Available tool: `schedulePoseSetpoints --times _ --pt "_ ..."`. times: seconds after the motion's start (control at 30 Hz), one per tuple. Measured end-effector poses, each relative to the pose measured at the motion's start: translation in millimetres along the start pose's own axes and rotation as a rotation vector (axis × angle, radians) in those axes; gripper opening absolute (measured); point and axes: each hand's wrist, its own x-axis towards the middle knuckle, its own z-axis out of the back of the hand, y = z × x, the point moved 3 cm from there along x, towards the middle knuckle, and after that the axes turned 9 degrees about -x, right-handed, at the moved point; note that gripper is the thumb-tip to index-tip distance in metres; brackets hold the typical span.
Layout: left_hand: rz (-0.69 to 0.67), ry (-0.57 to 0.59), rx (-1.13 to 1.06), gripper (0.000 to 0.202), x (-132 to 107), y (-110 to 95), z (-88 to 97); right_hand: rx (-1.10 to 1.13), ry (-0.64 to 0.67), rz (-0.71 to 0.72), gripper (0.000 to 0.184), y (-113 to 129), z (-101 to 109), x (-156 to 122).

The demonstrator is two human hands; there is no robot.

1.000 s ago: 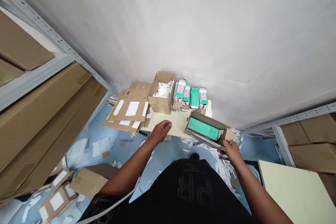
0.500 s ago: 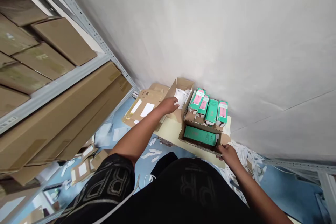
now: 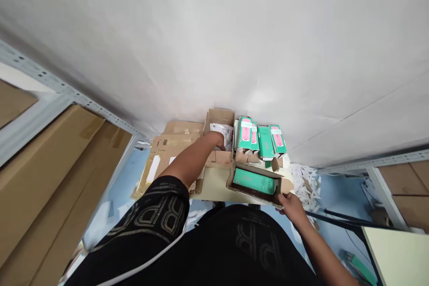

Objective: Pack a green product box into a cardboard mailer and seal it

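I have the right hand (image 3: 290,207) clamped on the near right corner of a carton (image 3: 251,194), a green box (image 3: 254,181) inside, at the near edge of the tabletop (image 3: 214,182). The left hand (image 3: 217,139) is in a brown box (image 3: 223,157) farther left, by white paper (image 3: 228,131); I can't tell whether it grips.

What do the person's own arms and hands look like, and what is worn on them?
The left arm wears a loose black sleeve with large, pale outlined letters near its hem. A thin white cable crosses it. The right forearm shows no sleeve. Neither the left hand nor the right hand shows a glove.
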Motion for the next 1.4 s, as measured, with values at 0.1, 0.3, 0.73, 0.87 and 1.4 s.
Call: schedulePoseSetpoints --times 0.1,0.3,0.73,0.87,1.4 --pt "-0.028 0.069 0.072 0.044 -1.2 -1.6 -10.8 0.058 -0.051 -0.071 0.033 5.1 -14.0 -17.8" --pt "-0.155 -0.077 0.105 0.032 -29.2 0.1 12.9 0.181 -0.049 -0.118 0.035 5.3 -26.0 -40.6" --pt "-1.042 -0.259 0.16 0.046 -182.9 -57.4 -20.1 0.268 -0.094 -0.125 0.033 16.3 -13.7 -56.2" --pt "-1.082 0.103 0.188 0.053 -187.1 -98.4 -77.1 0.289 -0.127 -0.136 0.031 4.2 -12.7 -65.9" --pt "-0.569 0.085 -0.536 0.066 -172.1 -233.9 -230.5 0.512 -0.352 -0.269 0.03 -201.8 56.3 -152.0"
